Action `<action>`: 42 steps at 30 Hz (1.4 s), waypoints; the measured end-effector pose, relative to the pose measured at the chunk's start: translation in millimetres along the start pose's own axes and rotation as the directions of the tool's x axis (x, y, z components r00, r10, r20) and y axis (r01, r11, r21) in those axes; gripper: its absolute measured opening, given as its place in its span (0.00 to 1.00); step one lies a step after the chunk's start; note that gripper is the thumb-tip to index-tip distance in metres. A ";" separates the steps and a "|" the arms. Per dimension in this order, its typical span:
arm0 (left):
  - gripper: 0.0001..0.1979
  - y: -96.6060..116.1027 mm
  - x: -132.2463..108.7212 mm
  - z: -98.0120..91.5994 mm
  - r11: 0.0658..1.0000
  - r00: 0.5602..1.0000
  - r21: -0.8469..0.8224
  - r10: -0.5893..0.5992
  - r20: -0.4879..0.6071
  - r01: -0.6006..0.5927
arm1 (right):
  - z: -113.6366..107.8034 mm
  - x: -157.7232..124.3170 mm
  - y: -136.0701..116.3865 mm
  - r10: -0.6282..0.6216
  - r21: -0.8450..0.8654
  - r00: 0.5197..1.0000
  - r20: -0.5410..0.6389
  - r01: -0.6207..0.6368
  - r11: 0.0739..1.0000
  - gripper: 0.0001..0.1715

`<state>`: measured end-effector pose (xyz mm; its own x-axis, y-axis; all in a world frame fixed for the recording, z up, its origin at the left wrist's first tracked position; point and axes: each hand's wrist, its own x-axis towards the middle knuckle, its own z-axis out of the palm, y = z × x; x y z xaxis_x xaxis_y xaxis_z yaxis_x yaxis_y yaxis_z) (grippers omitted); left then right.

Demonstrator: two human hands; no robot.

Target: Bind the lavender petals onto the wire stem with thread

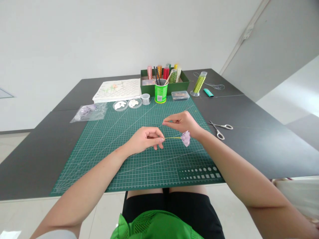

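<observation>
Over the middle of the mat, my left hand [149, 138] is closed, thumb and fingertips pinching the thin green-yellow stem of a pale purple artificial flower [185, 138]. The stem lies almost level, with the bloom pointing right. My right hand [181, 121] is held just above and behind the stem, apart from the flower. Its fingers are pressed together in a pinch; anything between them is too fine to make out. Under both hands lies a green cutting mat [119, 156] with a white grid.
Silver scissors [219, 127] lie spread right of the mat. Behind stand a green cup [160, 92] of tools, a green box [147, 89] of thread spools and a yellow-green spool [199, 83]. Dishes of white pieces [120, 105], a white foam board [129, 89] and a plastic bag [91, 112] sit left.
</observation>
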<state>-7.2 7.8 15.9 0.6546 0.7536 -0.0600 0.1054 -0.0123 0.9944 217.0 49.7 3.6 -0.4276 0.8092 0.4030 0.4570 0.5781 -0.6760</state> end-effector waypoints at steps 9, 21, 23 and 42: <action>0.12 3.5 2.5 -12.1 0.967 0.898 -0.195 0.066 -0.434 -0.166 | 15.4 -4.4 -4.0 0.000 0.018 0.998 -0.056 0.001 1.000 0.19; 0.12 -7.6 10.5 -22.4 0.946 0.822 -0.263 0.008 -0.569 -0.191 | 21.3 -8.9 -12.8 -0.156 -0.084 0.988 -0.005 0.155 0.984 0.17; 0.12 -8.3 11.0 -23.5 0.953 0.812 -0.233 0.022 -0.584 -0.194 | 22.5 -10.4 -12.8 -0.187 -0.116 0.982 -0.019 0.184 0.976 0.16; 0.07 -12.0 11.5 -19.4 0.957 0.936 0.253 -0.044 -0.351 0.139 | 10.4 -13.2 -26.8 -0.469 -0.391 0.865 -0.181 0.374 0.841 0.13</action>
<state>-15.5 29.3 5.0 0.3454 0.9359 -0.0689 0.3812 -0.0729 0.9216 202.3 22.4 9.9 -0.4430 0.4477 0.7767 0.5290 0.8300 -0.1767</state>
